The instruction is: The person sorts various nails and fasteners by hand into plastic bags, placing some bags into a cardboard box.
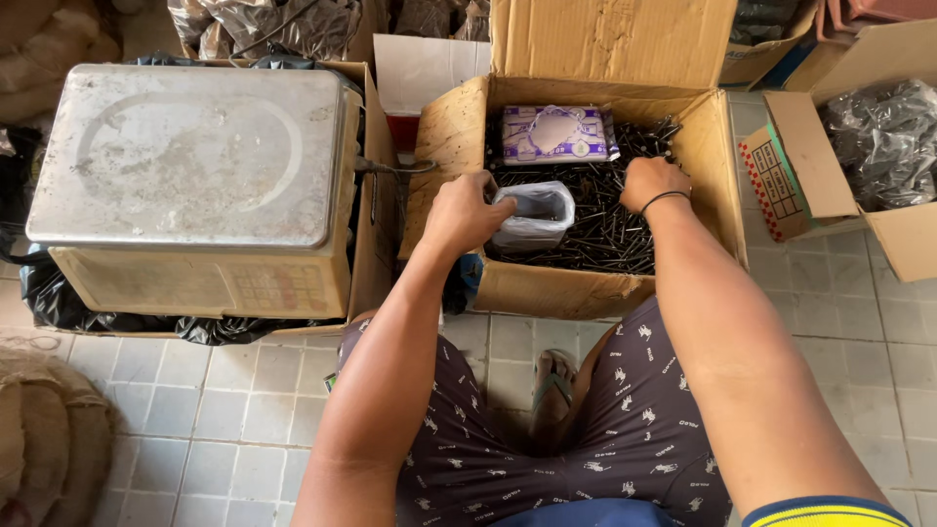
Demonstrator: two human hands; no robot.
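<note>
An open cardboard box [444,146] in front of me is full of dark nails [610,229]. My left hand [464,213] grips the rim of a small clear plastic bag [537,213], holding it open and upright on the nails. My right hand [652,182], with a black band on the wrist, is closed down in the nail pile to the right of the bag; what it holds is hidden. A purple and white packet [556,134] lies at the back of the box.
A weighing scale with a metal platform [195,146] stands on a carton to the left. Another open box with bagged dark hardware [883,137] is at the right. Sacks [49,439] lie at the left on the tiled floor [224,410].
</note>
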